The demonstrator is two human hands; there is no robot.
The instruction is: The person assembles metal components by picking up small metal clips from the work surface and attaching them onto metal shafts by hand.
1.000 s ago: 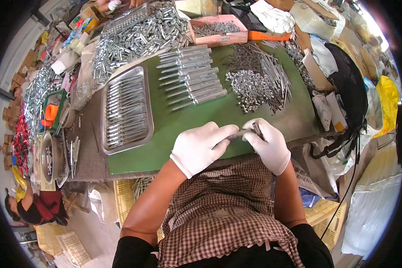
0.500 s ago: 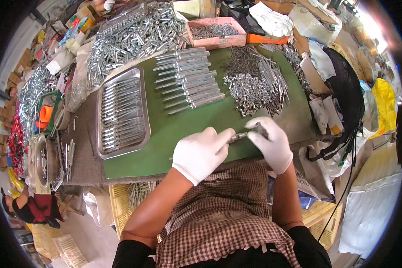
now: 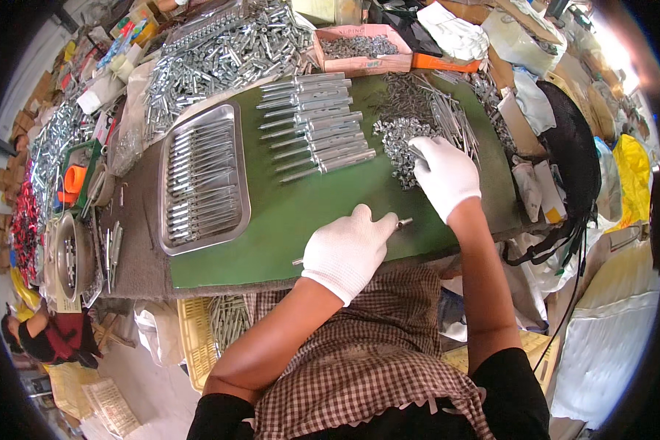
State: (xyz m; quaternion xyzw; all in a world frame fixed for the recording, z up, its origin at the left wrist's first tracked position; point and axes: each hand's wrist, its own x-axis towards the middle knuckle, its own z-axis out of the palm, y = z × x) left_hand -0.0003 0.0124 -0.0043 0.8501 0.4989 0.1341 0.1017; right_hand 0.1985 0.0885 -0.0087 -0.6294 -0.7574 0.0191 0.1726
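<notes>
My left hand, in a white knit glove, is wrapped round a slim metal rod. One end of the rod sticks out past the thumb, the other behind the palm; its middle is hidden. My right hand, gloved too, reaches to the right edge of a pile of small shiny metal nut-like pieces. Its fingertips are drawn together there, and whatever lies between them cannot be made out. Beyond my left hand, a row of metal pins with sleeves lies on the green mat.
A steel tray of lined-up pins sits to the left. Thin rods and dark screws are heaped behind the nut pile. Farther back are a pink box of small parts and a large heap of metal sleeves. Another person is at far left.
My right hand has left the rod's end and moved up and away to the nut pile. My left hand keeps the rod and has shifted slightly right. The view has tilted a little.
</notes>
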